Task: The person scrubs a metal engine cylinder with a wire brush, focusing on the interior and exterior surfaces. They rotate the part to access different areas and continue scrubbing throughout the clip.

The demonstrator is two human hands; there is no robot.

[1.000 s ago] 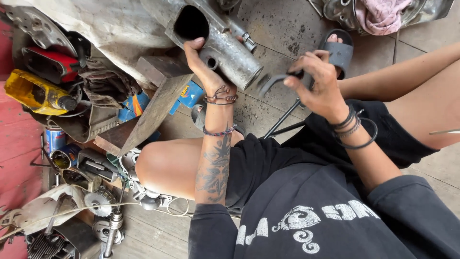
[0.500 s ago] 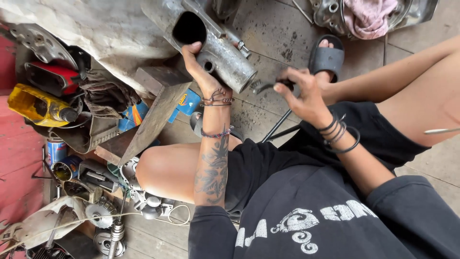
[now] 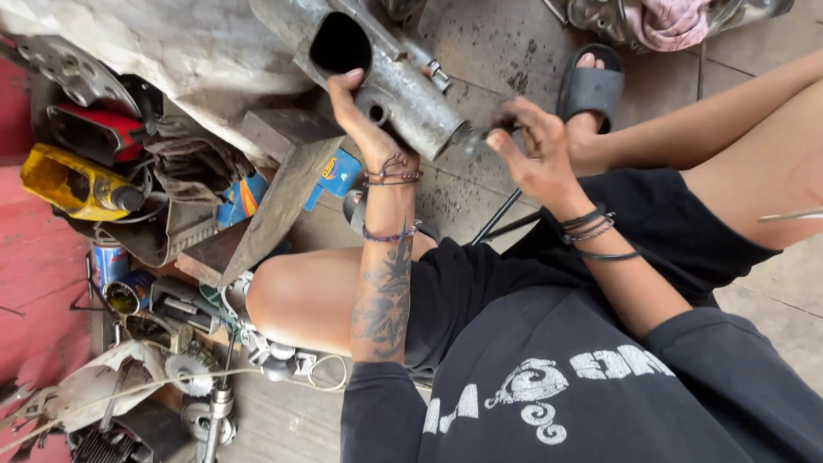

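Grey metal pipe (image 3: pixel 403 90) centre-top, upper end cut off by frame. Left hand (image 3: pixel 360 116) wrapped around it near the open mouth. Right hand (image 3: pixel 536 150) pinching something dark at the lower tip, too blurry to identify.

The right hand (image 3: pixel 536 154) has moved toward ten o'clock with its small dark tool (image 3: pixel 490 130), from well clear of the grey metal pipe (image 3: pixel 403 86) to the pipe's lower end. There the tool now meets the metal, blurred.
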